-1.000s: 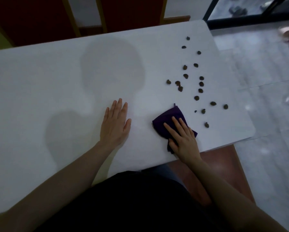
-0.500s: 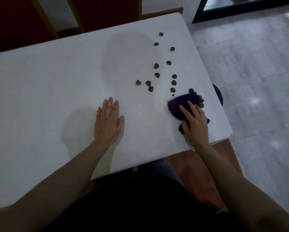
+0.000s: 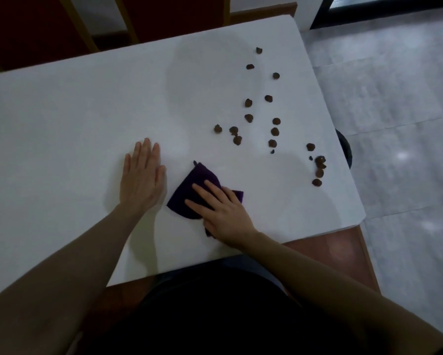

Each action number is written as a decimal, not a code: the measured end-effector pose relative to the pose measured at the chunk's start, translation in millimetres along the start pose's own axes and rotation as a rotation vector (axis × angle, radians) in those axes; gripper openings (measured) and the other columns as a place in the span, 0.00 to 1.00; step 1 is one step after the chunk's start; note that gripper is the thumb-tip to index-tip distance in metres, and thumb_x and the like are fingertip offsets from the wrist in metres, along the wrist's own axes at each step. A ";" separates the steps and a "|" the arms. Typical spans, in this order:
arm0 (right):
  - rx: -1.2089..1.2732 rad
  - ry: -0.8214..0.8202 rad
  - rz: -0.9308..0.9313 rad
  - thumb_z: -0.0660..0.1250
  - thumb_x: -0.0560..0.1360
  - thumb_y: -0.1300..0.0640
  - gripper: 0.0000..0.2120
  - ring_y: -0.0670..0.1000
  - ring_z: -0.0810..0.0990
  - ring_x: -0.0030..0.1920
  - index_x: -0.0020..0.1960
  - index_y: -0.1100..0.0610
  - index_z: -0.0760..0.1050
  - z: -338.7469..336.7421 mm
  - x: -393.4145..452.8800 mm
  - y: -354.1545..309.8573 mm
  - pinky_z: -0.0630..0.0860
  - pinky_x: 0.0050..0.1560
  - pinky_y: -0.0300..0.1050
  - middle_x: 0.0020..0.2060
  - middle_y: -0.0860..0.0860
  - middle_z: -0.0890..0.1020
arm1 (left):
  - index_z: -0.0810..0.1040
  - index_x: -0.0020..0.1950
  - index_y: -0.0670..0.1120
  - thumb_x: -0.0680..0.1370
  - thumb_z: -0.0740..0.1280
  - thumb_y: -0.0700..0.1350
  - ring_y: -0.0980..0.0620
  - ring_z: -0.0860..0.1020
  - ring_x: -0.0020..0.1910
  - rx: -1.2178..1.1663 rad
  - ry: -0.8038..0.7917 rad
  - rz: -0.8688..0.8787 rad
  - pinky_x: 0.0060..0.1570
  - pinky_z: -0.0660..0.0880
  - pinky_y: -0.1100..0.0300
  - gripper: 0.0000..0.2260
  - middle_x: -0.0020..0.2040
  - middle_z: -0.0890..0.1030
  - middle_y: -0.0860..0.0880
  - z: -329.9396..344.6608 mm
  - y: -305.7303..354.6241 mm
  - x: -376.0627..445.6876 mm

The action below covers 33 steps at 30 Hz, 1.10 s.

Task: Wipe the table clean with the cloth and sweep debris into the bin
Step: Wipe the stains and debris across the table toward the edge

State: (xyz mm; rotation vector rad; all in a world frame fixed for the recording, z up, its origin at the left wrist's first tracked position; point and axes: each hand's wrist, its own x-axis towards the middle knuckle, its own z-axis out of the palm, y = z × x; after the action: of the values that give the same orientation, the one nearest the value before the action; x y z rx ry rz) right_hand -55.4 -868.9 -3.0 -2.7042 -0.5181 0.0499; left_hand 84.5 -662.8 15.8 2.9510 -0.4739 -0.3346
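Observation:
A dark purple cloth lies on the white table near its front edge. My right hand presses flat on the cloth with straight fingers spread. My left hand rests flat on the table just left of the cloth. Several small brown debris pieces are scattered over the table's right half. A small cluster of debris sits close to the right edge. Only a dark curved sliver of the bin shows on the floor beyond that edge.
Red chair backs with yellow-wood frames stand behind the table's far edge. Grey tiled floor lies to the right. A reddish-brown seat shows below the table's front right corner.
My right hand slid the cloth right against the debris, leaving a cluster by the right edge, then pulled it back left beside my left hand. My left hand stayed flat.

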 end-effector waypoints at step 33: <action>0.094 0.446 0.490 0.61 0.78 0.60 0.23 0.61 0.63 0.75 0.73 0.55 0.71 -52.8 56.5 80.9 0.58 0.75 0.57 0.74 0.57 0.67 | 0.56 0.81 0.44 0.81 0.47 0.51 0.46 0.51 0.81 -0.048 0.030 0.122 0.78 0.47 0.48 0.28 0.81 0.54 0.44 -14.2 -5.0 64.7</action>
State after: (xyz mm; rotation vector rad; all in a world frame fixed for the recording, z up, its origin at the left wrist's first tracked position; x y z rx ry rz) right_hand 31.1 -937.0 17.3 -2.5685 0.2713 -0.3760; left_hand 149.2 -677.6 16.0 2.8605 -0.6297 -0.2831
